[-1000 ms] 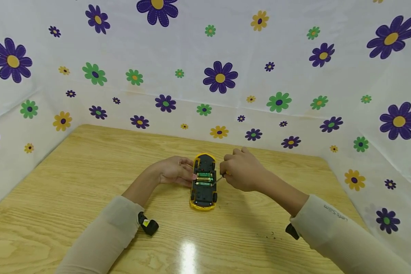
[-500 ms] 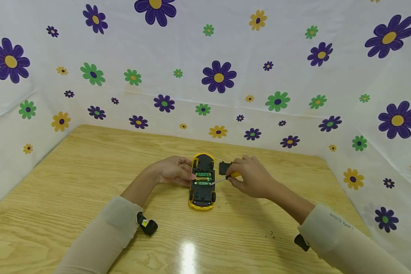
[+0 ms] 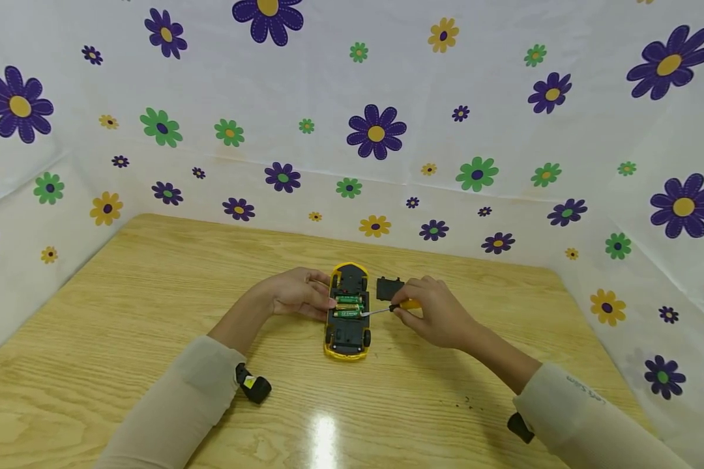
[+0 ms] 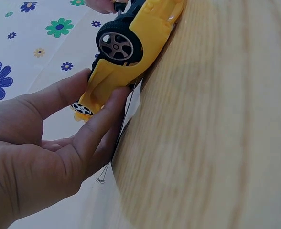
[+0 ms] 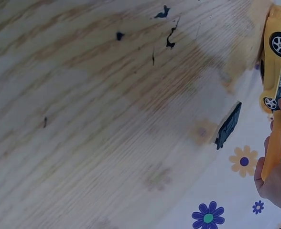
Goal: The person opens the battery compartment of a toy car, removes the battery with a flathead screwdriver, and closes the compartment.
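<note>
A yellow toy car lies wheels up on the table, its black underside showing. Three batteries sit side by side in its uncovered compartment. At the car's left side my left hand grips the body; in the left wrist view the thumb and fingers pinch it from both sides. My right hand holds a screwdriver by its orange handle, well to the car's right. Its metal tip reaches the right end of the nearest battery. The right wrist view shows the screwdriver handle along the fingers.
A black battery cover lies on the table right of the car, just beyond my right hand. Small dark specks mark the wooden table nearer me. A flowered white cloth stands behind and at both sides.
My right hand has moved right and a little nearer me, and the screwdriver lies flatter. The battery cover has come into view from behind the hand. The left hand and car hold still.
</note>
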A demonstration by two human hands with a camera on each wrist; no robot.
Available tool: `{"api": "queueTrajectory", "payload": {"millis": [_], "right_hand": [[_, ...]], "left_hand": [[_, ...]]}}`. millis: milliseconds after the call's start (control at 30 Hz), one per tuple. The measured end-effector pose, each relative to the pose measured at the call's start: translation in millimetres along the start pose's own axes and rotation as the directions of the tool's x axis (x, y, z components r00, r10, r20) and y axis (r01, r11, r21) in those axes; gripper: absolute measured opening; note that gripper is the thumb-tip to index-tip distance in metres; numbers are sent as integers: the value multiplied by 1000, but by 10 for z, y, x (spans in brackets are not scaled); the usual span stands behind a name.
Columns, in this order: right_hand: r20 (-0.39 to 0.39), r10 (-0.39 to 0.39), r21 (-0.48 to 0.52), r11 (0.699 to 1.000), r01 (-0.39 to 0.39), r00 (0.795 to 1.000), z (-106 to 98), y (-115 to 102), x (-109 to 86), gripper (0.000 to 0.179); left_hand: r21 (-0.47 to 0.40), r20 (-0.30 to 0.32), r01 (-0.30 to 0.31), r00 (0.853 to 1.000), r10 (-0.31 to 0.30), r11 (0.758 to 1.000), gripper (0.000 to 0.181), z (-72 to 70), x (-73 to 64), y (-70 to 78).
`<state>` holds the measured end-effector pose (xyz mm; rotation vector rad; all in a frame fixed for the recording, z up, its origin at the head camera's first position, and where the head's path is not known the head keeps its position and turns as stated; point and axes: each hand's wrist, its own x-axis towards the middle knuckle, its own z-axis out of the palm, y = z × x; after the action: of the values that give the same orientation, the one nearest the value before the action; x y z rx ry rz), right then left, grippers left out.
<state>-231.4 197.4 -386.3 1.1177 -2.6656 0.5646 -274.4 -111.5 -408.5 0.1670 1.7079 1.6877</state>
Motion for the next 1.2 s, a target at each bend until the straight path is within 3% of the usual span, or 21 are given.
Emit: {"api": "queueTrajectory", "payload": {"millis": [700, 1200], "right_hand": [[8, -9, -32, 999, 9, 1000, 1, -12, -13, 11], [73, 10, -77, 997, -4, 997, -50, -26, -25, 18]], "left_hand": [[-15, -7, 2, 1000, -2, 1000, 75, -20, 9, -10], [-23, 3, -3, 1000, 3, 1000, 70, -20, 32, -23]]}}
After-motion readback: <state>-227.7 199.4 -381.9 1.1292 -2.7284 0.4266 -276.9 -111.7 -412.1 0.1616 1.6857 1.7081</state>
